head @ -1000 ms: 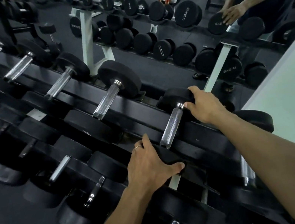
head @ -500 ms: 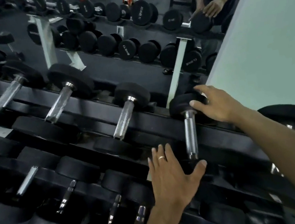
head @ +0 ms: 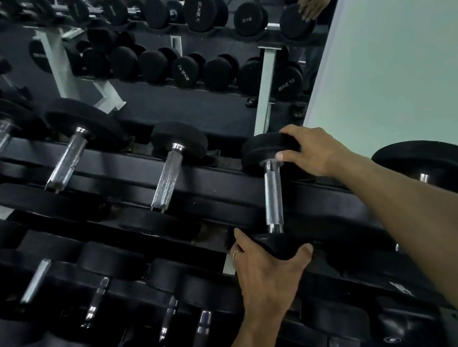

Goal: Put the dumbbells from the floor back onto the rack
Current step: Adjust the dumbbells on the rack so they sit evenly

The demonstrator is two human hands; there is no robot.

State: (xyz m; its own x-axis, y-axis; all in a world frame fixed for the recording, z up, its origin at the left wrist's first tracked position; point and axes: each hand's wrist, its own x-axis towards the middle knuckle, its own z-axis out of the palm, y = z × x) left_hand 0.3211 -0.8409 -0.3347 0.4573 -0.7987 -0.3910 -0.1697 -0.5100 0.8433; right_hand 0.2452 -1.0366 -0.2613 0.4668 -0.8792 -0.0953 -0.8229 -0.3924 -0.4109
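Note:
A black dumbbell (head: 272,193) with a knurled chrome handle lies across the top tier of the black rack (head: 224,186). My left hand (head: 265,273) cups its near rubber head, thumb on the right side. My right hand (head: 313,150) rests on its far head, thumb by the handle's collar. Further left on the same tier lie two more dumbbells (head: 171,164) (head: 72,151), both with their handles pointing toward me.
Lower tiers hold several smaller dumbbells (head: 91,299). A larger dumbbell head (head: 429,167) sits to the right beyond my right forearm. A mirror behind the rack reflects weights and a person's arm (head: 314,1). A pale green wall (head: 401,53) stands at right.
The view has shifted right and closer. My left hand went from lying flat beside the handle to curling over the near head. My right hand stays on the far head.

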